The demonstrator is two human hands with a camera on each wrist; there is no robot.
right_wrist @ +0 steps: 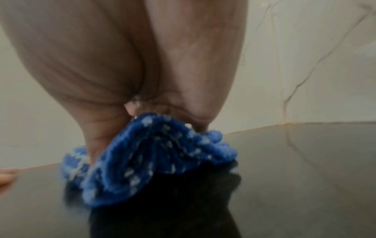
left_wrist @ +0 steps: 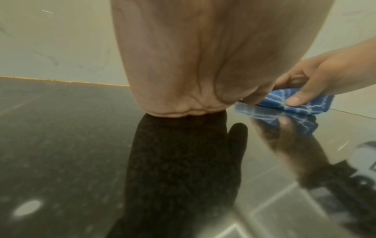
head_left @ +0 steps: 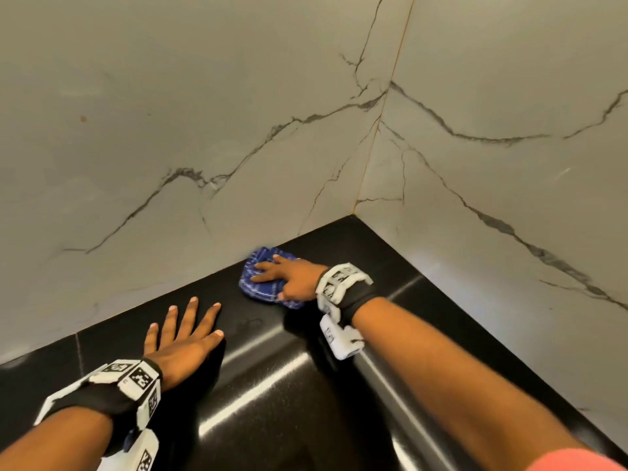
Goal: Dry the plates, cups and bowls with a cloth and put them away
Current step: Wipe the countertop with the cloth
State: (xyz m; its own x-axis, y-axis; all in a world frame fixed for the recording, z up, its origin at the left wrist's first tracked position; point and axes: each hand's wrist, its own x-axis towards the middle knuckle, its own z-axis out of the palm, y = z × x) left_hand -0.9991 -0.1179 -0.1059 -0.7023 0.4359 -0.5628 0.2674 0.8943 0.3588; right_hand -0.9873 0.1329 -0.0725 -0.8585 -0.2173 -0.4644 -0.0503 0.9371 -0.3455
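A crumpled blue cloth with white checks (head_left: 260,291) lies on the glossy black counter (head_left: 306,385), close to the back wall. My right hand (head_left: 290,276) rests on top of it, fingers stretched out flat and thumb at its near edge. In the right wrist view the cloth (right_wrist: 152,157) bunches under my palm (right_wrist: 142,56). My left hand (head_left: 185,331) lies flat on the bare counter to the left of the cloth, fingers spread and holding nothing. The left wrist view shows the cloth (left_wrist: 305,107) under the right hand (left_wrist: 325,75). No plate, cup or bowl shows in any view.
Two grey-veined marble walls (head_left: 238,130) meet in a corner (head_left: 353,212) just behind and right of the cloth. The counter runs along both walls and mirrors the hands. A pink sleeve (head_left: 577,462) shows at the bottom right.
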